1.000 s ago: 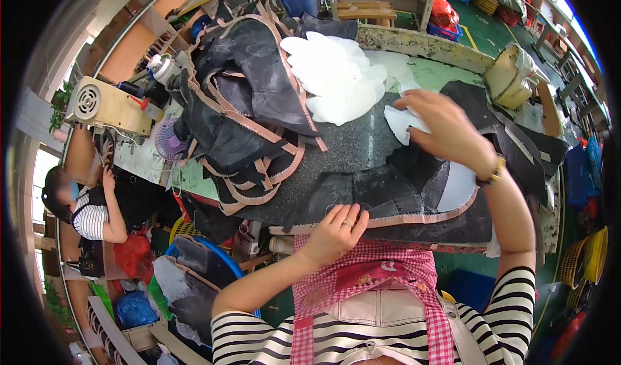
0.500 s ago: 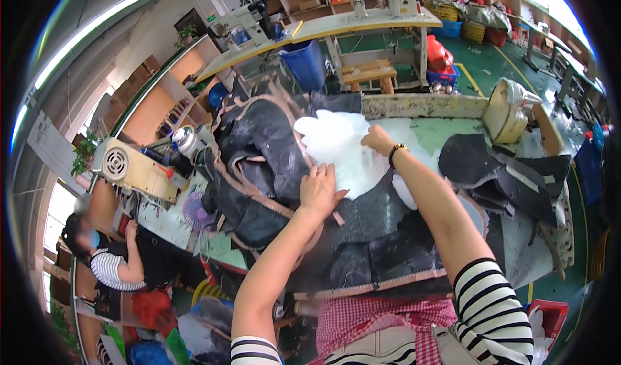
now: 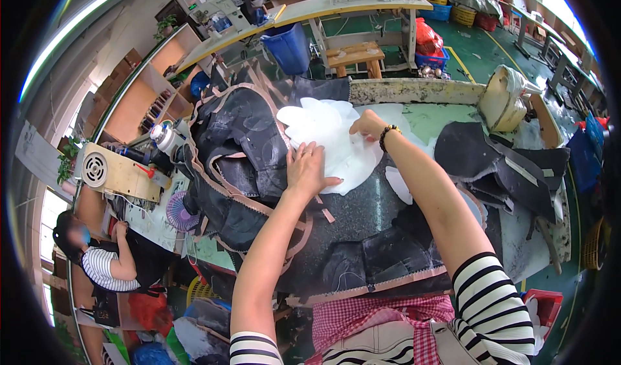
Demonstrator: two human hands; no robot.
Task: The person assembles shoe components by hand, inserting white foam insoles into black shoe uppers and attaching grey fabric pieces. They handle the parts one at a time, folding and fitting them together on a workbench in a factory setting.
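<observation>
A stack of thin white scallop-edged sheets [image 3: 330, 132] lies on the dark, dusty material covering the workbench. My left hand [image 3: 306, 170] rests on its lower left edge, fingers stretched out and thumb apart. Over the stack's right part, my right hand [image 3: 370, 127] is closed in a pinch on a white sheet; its fingertips are partly hidden. A beaded bracelet circles that wrist. To the left are heaped black leather-like pieces [image 3: 242, 132] with pale pinkish edging. Nearer me lies another black piece [image 3: 388, 254] with the same edging. A small white piece [image 3: 398, 185] sits right of the stack.
Black offcuts [image 3: 495, 164] and a cream machine [image 3: 503, 103] occupy the bench's right end. At left stand a fan-vented cream machine [image 3: 116, 171] and a purple round fan [image 3: 182, 210]. A masked co-worker [image 3: 107, 255] sits there. Beyond the bench is a blue bin [image 3: 286, 49].
The whole view has shifted, so bench and surroundings sit slightly higher and further left. Both hands keep nearly the same places on the white sheets.
</observation>
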